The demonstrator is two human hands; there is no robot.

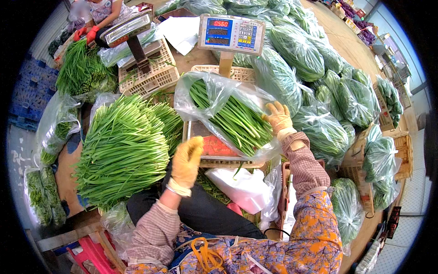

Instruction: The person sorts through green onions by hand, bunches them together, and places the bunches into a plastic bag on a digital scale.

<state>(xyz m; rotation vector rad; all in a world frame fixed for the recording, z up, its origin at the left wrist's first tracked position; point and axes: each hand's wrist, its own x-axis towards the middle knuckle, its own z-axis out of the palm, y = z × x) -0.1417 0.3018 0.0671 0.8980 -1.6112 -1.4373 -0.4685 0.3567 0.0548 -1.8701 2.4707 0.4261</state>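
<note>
A clear plastic bag (219,92) with long green stalks (236,120) in it lies aslant on the pan of a digital scale (193,132), whose display (231,34) is lit behind it. At the bag's right end is my right hand (279,118), in a yellowish glove, fingers spread; whether it touches the plastic I cannot tell. My left hand (188,159), gloved too, hangs at the pan's near left corner with fingers bent, slightly blurred; its palm is partly hidden. Left of it rises a big heap of green stalks (119,150). White plastic sheets or bags (239,188) lie in front of the scale.
Filled bags of greens (297,51) are piled behind and to the right. A second scale (128,29) stands on a plastic crate (150,75) at the back left. Beyond it a person in red gloves (92,34) handles greens. A red stool (90,255) is at the lower left.
</note>
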